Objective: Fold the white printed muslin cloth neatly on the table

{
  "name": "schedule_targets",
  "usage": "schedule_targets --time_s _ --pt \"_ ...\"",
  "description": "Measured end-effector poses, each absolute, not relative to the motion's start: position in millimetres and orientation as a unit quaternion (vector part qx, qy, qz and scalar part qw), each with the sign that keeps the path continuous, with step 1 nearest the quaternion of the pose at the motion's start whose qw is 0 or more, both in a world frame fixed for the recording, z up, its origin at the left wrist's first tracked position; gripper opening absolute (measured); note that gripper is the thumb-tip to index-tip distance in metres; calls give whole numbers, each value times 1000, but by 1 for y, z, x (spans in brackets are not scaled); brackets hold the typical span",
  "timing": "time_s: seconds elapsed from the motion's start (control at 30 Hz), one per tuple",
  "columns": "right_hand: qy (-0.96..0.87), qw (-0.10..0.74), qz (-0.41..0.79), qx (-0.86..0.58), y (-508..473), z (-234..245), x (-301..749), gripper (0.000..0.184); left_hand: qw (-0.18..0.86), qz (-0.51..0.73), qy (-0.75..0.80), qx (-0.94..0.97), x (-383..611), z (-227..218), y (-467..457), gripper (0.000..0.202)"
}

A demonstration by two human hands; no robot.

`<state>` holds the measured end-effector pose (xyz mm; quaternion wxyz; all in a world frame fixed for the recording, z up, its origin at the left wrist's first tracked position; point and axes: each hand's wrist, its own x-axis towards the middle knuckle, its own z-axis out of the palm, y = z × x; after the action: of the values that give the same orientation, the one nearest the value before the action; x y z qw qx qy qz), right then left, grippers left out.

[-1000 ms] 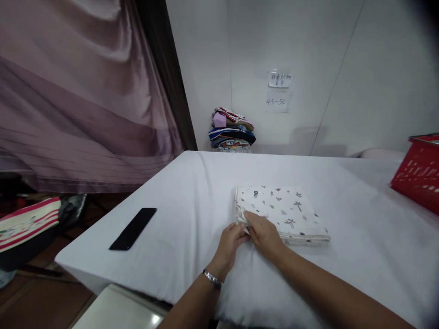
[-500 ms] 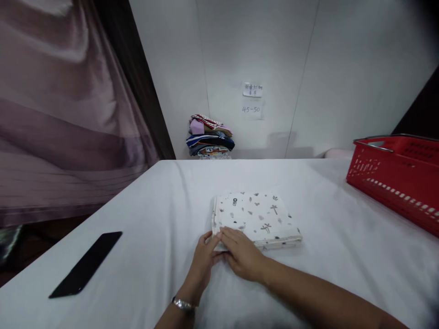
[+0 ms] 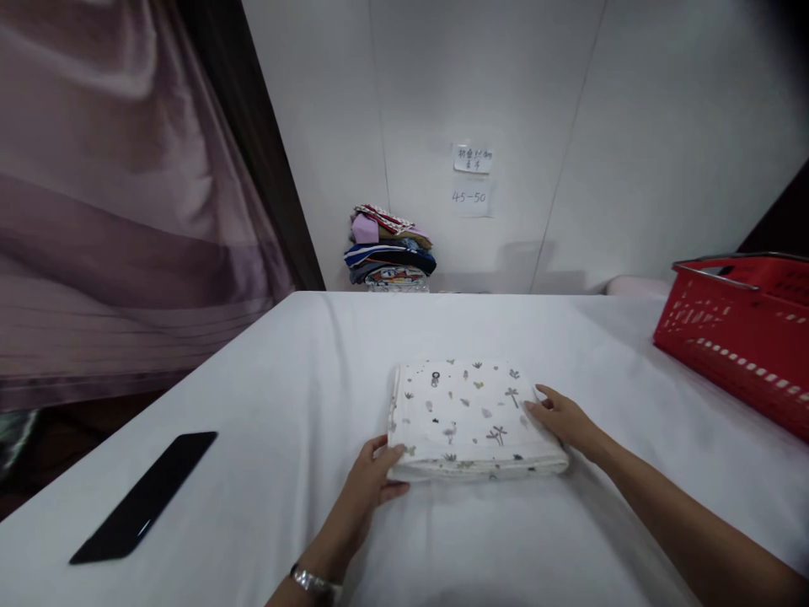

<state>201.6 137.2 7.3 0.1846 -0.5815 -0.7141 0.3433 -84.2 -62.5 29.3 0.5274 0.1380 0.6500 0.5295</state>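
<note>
A folded white cloth (image 3: 468,417) printed with small palm trees, leaves and animals lies in front of me, its stacked layers showing along the near edge. At its near left corner, my left hand (image 3: 372,476) has the thumb on top and fingers at the side and below, gripping the corner. My right hand (image 3: 562,421) is at the right edge, thumb over the top and fingers curled against the side; some of its fingertips are hidden.
The cloth lies on a white-covered table (image 3: 284,405). A flat black object (image 3: 148,497) rests at the left. On the right stands a red basket (image 3: 739,337) with metal handles. Folded fabrics (image 3: 390,249) are piled beyond the far edge, below paper notes (image 3: 472,181) on the wall.
My right hand has moved from the near left corner to the cloth's right edge. My left hand stays at the left corner. The view has shifted slightly.
</note>
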Motion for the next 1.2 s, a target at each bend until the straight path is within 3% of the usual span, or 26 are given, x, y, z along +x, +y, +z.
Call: schedule_targets --time_s 0.13,0.27,0.4,0.53,0.63,0.7,0.8,0.93,1.03,1.2 --pt "-711 182 368 -570 131 9 195 69 527 524 656 128 -84 28 -64 44" --pt "-681 248 427 -541 137 17 195 73 503 563 634 166 -87 32 -56 50" --pt "-666 351 392 -530 165 49 190 76 452 631 579 250 -98 71 -15 61" --pt "-637 451 380 -496 208 97 178 74 417 678 529 295 -114 126 44 52" --pt "-627 486 397 -461 241 117 173 79 431 682 494 323 -122 141 77 47" --pt "-620 466 413 -477 259 112 172 80 468 660 494 318 -123 128 91 40" --pt "-614 369 423 -554 276 76 173 77 537 584 551 257 -120 82 100 33" --pt "-669 216 330 -629 274 20 178 68 531 526 640 177 -111 29 98 53" --pt "-701 182 270 -634 261 3 185 72 515 504 667 192 -110 21 95 64" --pt "-726 175 275 -606 237 0 202 78 427 428 743 286 -114 22 98 58"
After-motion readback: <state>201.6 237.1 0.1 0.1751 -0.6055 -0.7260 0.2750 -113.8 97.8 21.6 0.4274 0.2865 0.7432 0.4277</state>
